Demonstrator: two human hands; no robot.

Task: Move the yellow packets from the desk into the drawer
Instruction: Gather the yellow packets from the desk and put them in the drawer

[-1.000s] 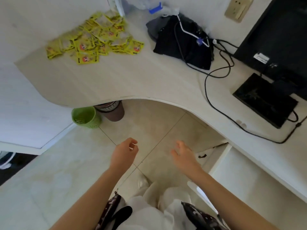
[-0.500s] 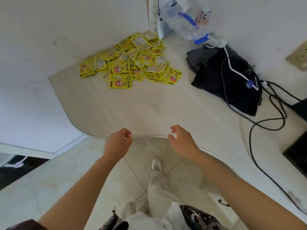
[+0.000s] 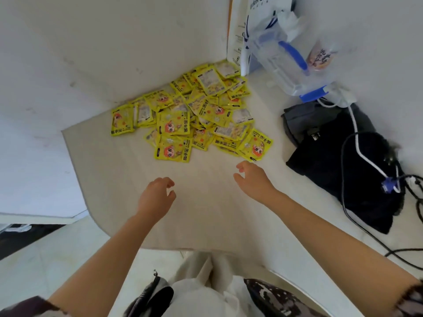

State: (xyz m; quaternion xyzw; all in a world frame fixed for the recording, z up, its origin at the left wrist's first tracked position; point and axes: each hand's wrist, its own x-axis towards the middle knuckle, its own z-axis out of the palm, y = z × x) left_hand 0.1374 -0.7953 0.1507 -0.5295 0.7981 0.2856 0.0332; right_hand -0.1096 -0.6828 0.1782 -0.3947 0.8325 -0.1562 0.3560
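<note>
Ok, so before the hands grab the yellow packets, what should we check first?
1. Left hand empty and ready: ok, fingers loosely curled, holding nothing.
2. Right hand empty and ready: ok, it hovers just short of the nearest packet.
3. Yellow packets within reach: ok, heaped in the desk's corner ahead of both hands.
4. Path to the pile clear: ok, only bare desk lies between.
5. Black bag and cables out of the way: ok, they lie to the right of the pile.
6. Drawer open: cannot tell, it is out of view.

Person: bare forearms; short dark patterned sleeves (image 3: 407,298) with frayed edges; light cream trousers (image 3: 206,291); dark patterned top hem.
</note>
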